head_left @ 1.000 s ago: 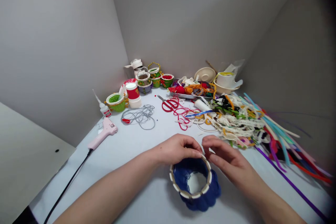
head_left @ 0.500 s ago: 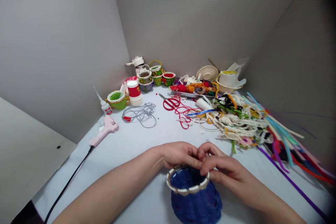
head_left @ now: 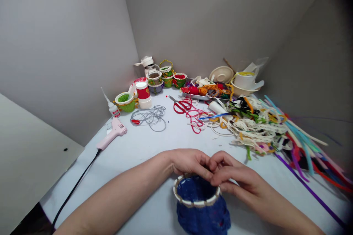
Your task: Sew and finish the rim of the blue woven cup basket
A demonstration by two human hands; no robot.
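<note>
A dark blue woven basket [head_left: 202, 216] stands at the near edge of the view, its rim bound in cream trim [head_left: 196, 202]. My left hand [head_left: 190, 162] and my right hand [head_left: 234, 176] meet at the far side of the rim. Their fingers pinch the trim between them. The fingertips partly hide that stretch of rim. The basket's lower part runs out of the frame.
A pink glue gun [head_left: 113, 133] with a black cord lies left. Grey cord [head_left: 150, 118], red scissors [head_left: 180, 107], a metal tray of yarn [head_left: 206, 91], a heap of lace [head_left: 256, 128], and coloured pipe cleaners [head_left: 303, 143] spread across the table. Small finished baskets [head_left: 165, 75] stand behind.
My hands have closed together onto the far rim. The basket has tilted from showing its opening to standing more upright, and the view has shifted slightly.
</note>
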